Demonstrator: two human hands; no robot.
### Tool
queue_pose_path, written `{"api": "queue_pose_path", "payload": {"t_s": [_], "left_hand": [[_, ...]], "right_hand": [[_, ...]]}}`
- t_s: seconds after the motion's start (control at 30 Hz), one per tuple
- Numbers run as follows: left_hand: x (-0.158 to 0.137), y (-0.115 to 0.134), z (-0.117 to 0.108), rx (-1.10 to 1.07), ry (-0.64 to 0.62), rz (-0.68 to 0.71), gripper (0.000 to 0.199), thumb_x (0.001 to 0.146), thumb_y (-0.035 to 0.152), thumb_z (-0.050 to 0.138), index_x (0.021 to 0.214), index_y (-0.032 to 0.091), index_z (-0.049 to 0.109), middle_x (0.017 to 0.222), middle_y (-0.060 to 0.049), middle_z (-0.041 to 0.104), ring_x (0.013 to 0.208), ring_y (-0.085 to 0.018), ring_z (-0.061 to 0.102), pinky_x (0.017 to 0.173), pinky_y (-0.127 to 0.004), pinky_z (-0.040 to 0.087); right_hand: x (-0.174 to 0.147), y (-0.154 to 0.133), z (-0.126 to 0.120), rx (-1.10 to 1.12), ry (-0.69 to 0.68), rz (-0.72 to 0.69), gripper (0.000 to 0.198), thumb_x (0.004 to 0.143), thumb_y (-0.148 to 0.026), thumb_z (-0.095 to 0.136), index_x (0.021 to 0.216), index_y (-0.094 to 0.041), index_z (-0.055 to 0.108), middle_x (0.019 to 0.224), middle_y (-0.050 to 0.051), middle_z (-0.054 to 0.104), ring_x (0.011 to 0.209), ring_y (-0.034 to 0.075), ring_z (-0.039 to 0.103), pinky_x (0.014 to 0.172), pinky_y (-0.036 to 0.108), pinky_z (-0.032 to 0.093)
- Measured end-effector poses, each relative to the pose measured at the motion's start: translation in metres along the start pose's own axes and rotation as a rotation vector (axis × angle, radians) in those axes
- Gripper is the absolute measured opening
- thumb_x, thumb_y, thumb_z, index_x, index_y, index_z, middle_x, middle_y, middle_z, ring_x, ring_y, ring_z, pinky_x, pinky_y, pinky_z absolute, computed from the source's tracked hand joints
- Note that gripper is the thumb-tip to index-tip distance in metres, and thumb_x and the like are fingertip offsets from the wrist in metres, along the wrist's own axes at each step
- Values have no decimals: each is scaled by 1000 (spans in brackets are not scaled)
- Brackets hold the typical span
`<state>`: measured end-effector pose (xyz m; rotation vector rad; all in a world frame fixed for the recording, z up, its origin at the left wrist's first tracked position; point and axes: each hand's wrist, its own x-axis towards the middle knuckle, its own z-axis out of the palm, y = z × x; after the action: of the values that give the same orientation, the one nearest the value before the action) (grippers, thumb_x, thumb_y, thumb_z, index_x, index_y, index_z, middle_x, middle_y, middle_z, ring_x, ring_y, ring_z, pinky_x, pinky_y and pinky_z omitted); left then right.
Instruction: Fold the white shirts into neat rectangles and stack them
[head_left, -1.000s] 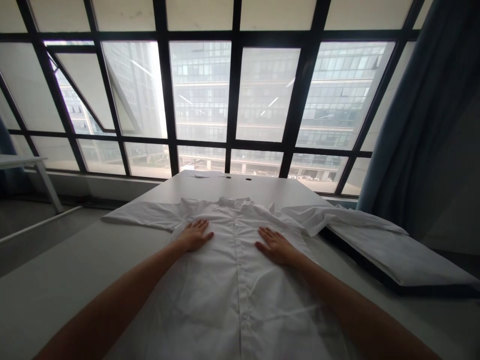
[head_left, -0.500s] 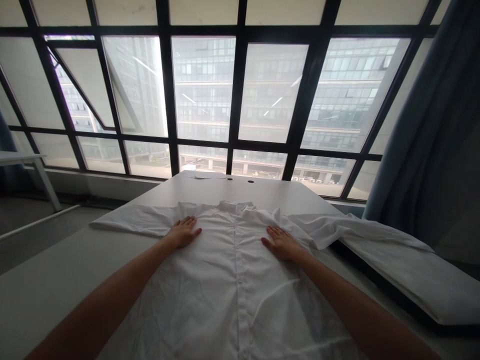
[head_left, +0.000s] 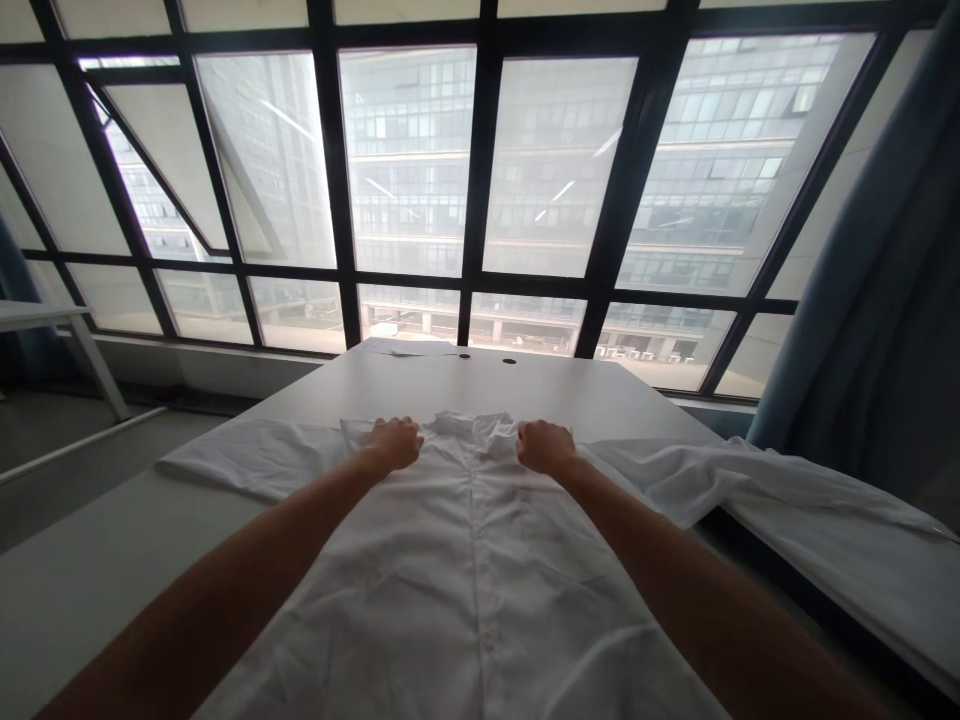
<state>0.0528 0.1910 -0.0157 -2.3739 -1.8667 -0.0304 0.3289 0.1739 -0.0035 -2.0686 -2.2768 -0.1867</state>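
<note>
Shirt (head_left: 420,590) lies front-up on table (head_left: 420,378), left hand (head_left: 396,443) and right hand (head_left: 545,446) curled closed on its shoulders beside the collar (head_left: 476,428), far edge (head_left: 547,361) well beyond, right-side sleeve (head_left: 720,470) overlapping dark board (head_left: 825,607).

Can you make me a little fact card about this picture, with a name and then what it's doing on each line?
Shirt: white, wrinkled, spread out, collar toward the windows
Left hand: curled closed, seemingly gripping the shirt beside the collar
Right hand: curled closed the same way, on the collar's other side
Table: white, under the shirt
Windows: dark frames, one pane on the left tilted open
Curtain: blue, at the picture's right edge
</note>
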Motion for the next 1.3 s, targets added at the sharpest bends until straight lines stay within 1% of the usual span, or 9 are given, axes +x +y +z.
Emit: {"api": "queue_pose_path", "payload": {"t_s": [0.13, 0.3, 0.4, 0.5, 0.7, 0.87, 1.03, 1.13, 1.3], "left_hand": [[48, 35, 18, -202, 148, 19, 39, 98, 28, 38, 131, 19, 56, 136, -13, 57, 116, -26, 59, 94, -36, 46], [87, 41, 37, -273, 193, 34, 49, 92, 13, 45, 141, 17, 48, 134, -13, 59, 111, -26, 62, 91, -36, 49], [94, 35, 45, -276, 241, 19, 43, 88, 10, 50, 128, 20, 60, 123, -10, 64, 101, -24, 66, 86, -33, 51], [90, 27, 51, -279, 323, 33, 30, 86, 9, 50, 106, 20, 70, 112, -7, 66, 92, -21, 67, 80, -30, 51], [78, 16, 58, -378, 310, 88, 25, 79, 8, 51, 75, 21, 72, 96, -3, 71, 88, -18, 66, 80, -26, 49], [75, 25, 55, -392, 294, -122, 25, 89, 27, 50, 103, 22, 71, 95, -7, 72, 90, -24, 66, 80, -33, 51], [75, 29, 57, -274, 336, 128, 42, 86, 34, 60, 126, 21, 61, 132, -11, 58, 122, -28, 51, 98, -39, 46], [79, 25, 59, -214, 253, 338, 44, 86, 16, 52, 127, 29, 60, 145, -4, 49, 136, -24, 38, 113, -49, 28], [83, 23, 59, -197, 226, 453, 40, 86, 12, 48, 118, 29, 66, 119, -4, 66, 125, -21, 49, 117, -56, 1]], "right_hand": [[39, -11, 6, 307, 183, 183, 35, 93, -33, 42, 111, -18, 68, 110, 15, 70, 100, 27, 67, 83, 36, 48], [77, -7, 21, 610, 223, 359, 55, 95, -54, 30, 115, -17, 66, 116, 17, 68, 107, 31, 63, 87, 41, 48], [89, -5, 43, 647, 231, 310, 51, 89, -53, 46, 117, -15, 67, 118, 18, 66, 109, 30, 63, 90, 38, 48], [96, 1, 67, 706, 265, 271, 40, 82, -32, 60, 117, -15, 68, 114, 14, 69, 101, 24, 66, 87, 31, 50], [104, 19, 90, 1141, 293, 338, 33, 71, -15, 66, 103, -15, 70, 88, 6, 73, 69, 14, 65, 61, 22, 51], [103, 26, 84, 1512, 171, 365, 36, 67, -4, 63, 101, -14, 65, 72, 2, 68, 56, 11, 60, 50, 20, 48], [102, 42, 81, 1893, 81, 251, 41, 63, 1, 63, 99, -18, 61, 88, 5, 69, 72, 13, 66, 62, 23, 56], [101, 46, 83, 1668, 185, 141, 38, 62, -2, 64, 96, -18, 66, 93, 5, 67, 79, 15, 65, 69, 27, 57], [89, 31, 70, 758, 307, -177, 46, 64, 0, 60, 102, -22, 75, 131, 10, 58, 119, 26, 54, 104, 44, 43]]}}
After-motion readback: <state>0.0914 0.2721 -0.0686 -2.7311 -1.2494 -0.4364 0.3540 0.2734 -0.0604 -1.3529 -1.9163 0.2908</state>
